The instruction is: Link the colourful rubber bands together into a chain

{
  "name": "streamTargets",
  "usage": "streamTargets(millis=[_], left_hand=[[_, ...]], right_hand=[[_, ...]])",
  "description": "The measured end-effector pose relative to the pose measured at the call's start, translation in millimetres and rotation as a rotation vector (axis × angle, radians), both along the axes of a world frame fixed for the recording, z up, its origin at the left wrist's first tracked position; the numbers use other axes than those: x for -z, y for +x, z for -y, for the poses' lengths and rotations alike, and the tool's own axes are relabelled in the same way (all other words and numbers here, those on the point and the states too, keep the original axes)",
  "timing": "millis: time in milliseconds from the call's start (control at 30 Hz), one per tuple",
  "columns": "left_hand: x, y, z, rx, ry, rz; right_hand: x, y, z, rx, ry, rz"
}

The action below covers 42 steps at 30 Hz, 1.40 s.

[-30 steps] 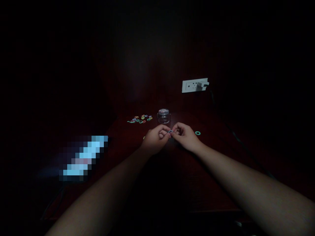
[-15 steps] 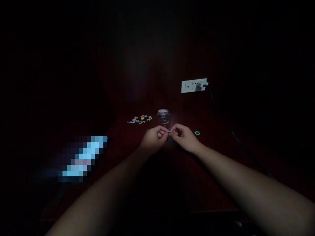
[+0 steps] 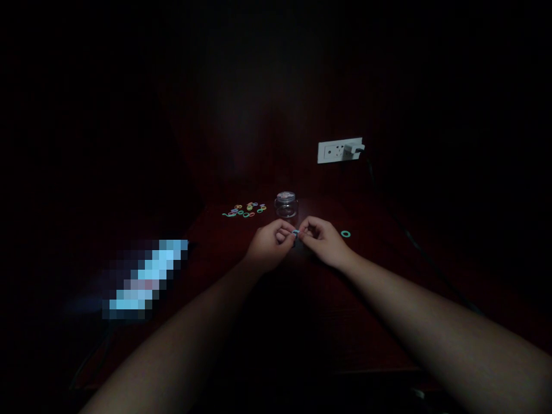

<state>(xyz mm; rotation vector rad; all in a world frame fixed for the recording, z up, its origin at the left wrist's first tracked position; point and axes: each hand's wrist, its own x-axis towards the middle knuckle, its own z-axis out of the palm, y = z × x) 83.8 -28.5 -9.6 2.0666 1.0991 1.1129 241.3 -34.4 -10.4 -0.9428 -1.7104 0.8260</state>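
My left hand (image 3: 272, 244) and my right hand (image 3: 322, 240) meet above the middle of the table, fingers pinched. Between their fingertips is a small light-blue hair tie (image 3: 295, 232), gripped from both sides and partly hidden by the fingers. Just beyond the hands stands a clear jar (image 3: 286, 208) with its lid on. To the right of my right hand a single green hair tie (image 3: 345, 234) lies flat. Several coloured hair ties (image 3: 246, 211) are scattered in a loose group to the left of the jar.
On the left a lit, blurred-out screen (image 3: 150, 279) lies at the dark red table's (image 3: 345, 322) side. A white wall socket (image 3: 336, 150) with a plug in it is at the back right, and its dark cable (image 3: 425, 250) runs down the right. Surroundings are very dark.
A bit more of the light-blue hair tie shows between my fingertips. Both hands hold nearly the same place; the jar and the scattered hair ties have not moved.
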Motion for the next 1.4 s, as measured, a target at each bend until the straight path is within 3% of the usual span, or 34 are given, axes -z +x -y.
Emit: streamTargets(millis=[267, 533, 1033, 1400], left_hand=[[1.7, -0.7, 2.0, -0.009, -0.026, 0.008], [1.5, 0.4, 0.6, 0.002, 0.007, 0.012], [3.6, 1.4, 0.7, 0.064, -0.06, 0.035], [3.0, 2.2, -0.5, 0.021, -0.037, 0.036]], right_hand=[[2.1, 2.1, -2.9, 0.07, -0.005, 0.009], [2.8, 0.5, -2.5, -0.006, -0.014, -0.012], [6.6, 1.1, -4.5, 0.0, -0.038, 0.074], [5.4, 0.7, -4.0, -0.007, -0.05, 0.011]])
